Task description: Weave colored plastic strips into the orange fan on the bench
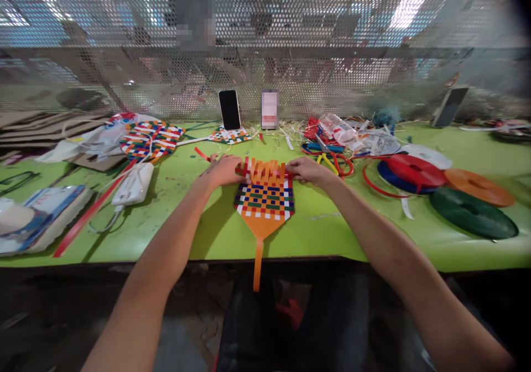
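A hand fan woven from flat plastic strips (265, 200) lies in front of me, checked in orange, blue, green, red and white. Its orange tapered end (260, 227) points toward me, and an orange strip (258, 264) hangs past the table edge. Loose orange strip ends (265, 170) curl up at the far side. My left hand (226, 170) is closed at the fan's far left corner, with a red strip (202, 153) sticking out beyond it. At the far right corner, my right hand (309, 171) pinches the red strip's other end.
To the right are scissors (322, 142), red-handled scissors (345, 164) and strip rolls in red (417, 171), orange (479, 187) and green (473, 212). Finished-looking woven pieces (151, 139), a white power strip (133, 184) and a wrapped package (45, 217) lie left. Phones (229, 109) stand behind.
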The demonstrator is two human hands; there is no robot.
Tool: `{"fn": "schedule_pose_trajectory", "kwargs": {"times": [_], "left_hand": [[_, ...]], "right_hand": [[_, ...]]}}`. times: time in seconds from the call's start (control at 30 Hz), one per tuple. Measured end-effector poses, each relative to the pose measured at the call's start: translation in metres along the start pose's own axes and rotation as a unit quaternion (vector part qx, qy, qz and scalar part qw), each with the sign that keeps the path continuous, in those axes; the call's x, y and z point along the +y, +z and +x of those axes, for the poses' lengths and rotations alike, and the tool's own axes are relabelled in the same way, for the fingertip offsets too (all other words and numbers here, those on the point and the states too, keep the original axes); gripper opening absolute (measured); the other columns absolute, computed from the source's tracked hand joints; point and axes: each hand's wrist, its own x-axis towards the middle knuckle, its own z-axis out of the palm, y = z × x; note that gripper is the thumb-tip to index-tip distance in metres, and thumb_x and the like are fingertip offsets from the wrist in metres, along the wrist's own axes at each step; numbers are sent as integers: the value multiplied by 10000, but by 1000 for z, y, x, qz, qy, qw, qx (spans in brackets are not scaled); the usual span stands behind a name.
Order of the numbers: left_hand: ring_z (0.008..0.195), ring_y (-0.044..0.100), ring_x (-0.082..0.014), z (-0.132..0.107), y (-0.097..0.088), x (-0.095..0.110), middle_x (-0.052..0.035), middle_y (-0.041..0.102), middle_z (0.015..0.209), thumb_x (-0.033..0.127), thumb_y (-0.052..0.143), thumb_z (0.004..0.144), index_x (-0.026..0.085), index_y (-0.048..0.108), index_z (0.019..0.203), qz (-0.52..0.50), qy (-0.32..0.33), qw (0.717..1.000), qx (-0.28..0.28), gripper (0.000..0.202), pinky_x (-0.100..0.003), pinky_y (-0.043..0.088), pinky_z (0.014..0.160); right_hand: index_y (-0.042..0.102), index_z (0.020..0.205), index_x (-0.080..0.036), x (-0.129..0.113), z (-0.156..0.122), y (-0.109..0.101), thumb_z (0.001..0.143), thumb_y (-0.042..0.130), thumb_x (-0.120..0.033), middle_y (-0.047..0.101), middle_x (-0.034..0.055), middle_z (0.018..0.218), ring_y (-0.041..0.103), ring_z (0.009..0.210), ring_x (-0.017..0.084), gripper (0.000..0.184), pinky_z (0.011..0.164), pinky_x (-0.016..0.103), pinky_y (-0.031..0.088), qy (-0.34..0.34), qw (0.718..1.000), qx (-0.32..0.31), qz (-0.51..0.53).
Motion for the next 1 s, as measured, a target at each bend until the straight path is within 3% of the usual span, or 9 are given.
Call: {"fn": "schedule_pose_trajectory", "kwargs": {"times": [0.13,0.27,0.43,0.6,0.83,1.0], "left_hand": [[1234,638,-413,0,0,1,-131,735,1250,821,746,766,248,719,993,0,-4,1000,-2,616,-593,363,1148],[1136,675,-392,-2,-2,5,-124,733,1192,821,711,795,227,716,888,-5,-4,1000,-1,602,-593,369,1117],[1068,697,-375,-3,-2,9,-121,737,1133,777,732,813,230,730,920,-10,3,1000,4,557,-492,463,996],[965,709,-305,-1,0,9,-123,729,1099,697,791,809,217,718,949,-47,25,999,3,505,-362,512,803],[790,682,-263,-1,0,10,-78,741,883,689,754,848,227,669,853,-95,30,995,-20,469,-348,458,664],[827,698,-286,-2,-1,13,-92,752,903,706,730,842,234,710,878,-93,26,995,-22,474,-378,494,726]], "right_hand": [[613,807,-168,-2,-3,0,1040,709,-258,410,-71,559,318,422,44,268,388,173,224,42,997,-16,55],[519,749,-194,0,-3,0,1009,764,-278,379,-81,566,308,420,35,367,373,157,214,38,995,-24,86],[648,900,-177,9,-3,-2,991,784,-324,513,-46,610,364,439,50,220,390,176,272,-10,998,1,61],[775,951,-144,15,-13,-3,949,793,-399,652,15,678,473,485,93,255,460,237,375,-85,994,52,-51],[829,1065,-130,11,-24,-4,978,700,-353,776,77,821,618,580,146,272,573,263,481,-103,982,54,-150],[839,1057,-147,10,-22,-5,1016,637,-336,821,99,981,661,692,176,279,649,275,462,-135,961,77,-228]]}}
